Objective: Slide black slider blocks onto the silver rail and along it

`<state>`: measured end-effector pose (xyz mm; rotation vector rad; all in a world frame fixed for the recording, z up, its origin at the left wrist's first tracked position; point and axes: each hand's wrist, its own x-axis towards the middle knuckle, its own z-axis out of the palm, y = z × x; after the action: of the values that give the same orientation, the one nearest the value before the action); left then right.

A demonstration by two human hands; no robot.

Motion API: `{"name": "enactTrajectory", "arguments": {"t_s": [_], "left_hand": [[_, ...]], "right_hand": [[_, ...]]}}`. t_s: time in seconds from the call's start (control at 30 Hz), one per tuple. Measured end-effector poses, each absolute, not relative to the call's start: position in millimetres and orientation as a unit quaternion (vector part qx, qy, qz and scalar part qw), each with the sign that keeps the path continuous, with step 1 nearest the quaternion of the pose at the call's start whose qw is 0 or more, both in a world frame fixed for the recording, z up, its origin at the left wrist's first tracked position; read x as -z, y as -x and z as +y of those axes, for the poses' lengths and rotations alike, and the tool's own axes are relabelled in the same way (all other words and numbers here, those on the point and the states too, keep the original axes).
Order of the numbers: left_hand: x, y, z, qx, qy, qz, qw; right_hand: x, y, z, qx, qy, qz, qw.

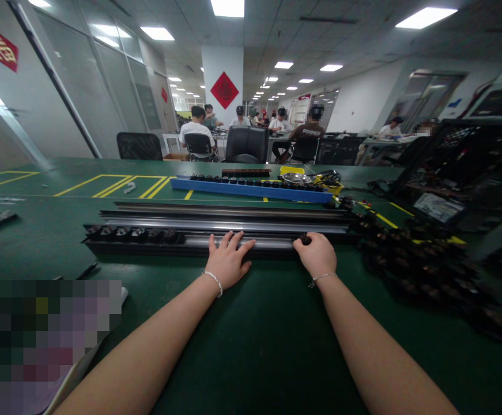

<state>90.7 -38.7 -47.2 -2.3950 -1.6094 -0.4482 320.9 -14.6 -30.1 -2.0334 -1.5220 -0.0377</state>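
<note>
A long black channel rail (272, 244) lies across the green table in front of me. At its left end sits a row of several small black parts (138, 233), side by side in the channel. My left hand (229, 259) rests on the rail right of that row, its fingers spread and nothing in them. Farther right, my right hand (320, 253) has its fingers closed round a small black part (305, 238) at the rail. Much of that part is hidden by my fingers. More dark rails (233, 213) lie just behind.
A pile of loose black parts (423, 271) spreads over the table's right side. Behind the rails stands a blue rail (251, 189) filled with black parts. A yellow tray (291, 170) is at the back. Several people sit at tables beyond.
</note>
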Motion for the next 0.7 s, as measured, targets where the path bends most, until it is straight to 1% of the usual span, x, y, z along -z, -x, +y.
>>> {"name": "enactTrajectory", "arguments": {"t_s": [0.7], "left_hand": [[45.0, -91.1, -39.6, 0.143, 0.814, -0.553, 0.103]], "right_hand": [[28.4, -348.6, -12.4, 0.007, 0.789, -0.527, 0.317]]}}
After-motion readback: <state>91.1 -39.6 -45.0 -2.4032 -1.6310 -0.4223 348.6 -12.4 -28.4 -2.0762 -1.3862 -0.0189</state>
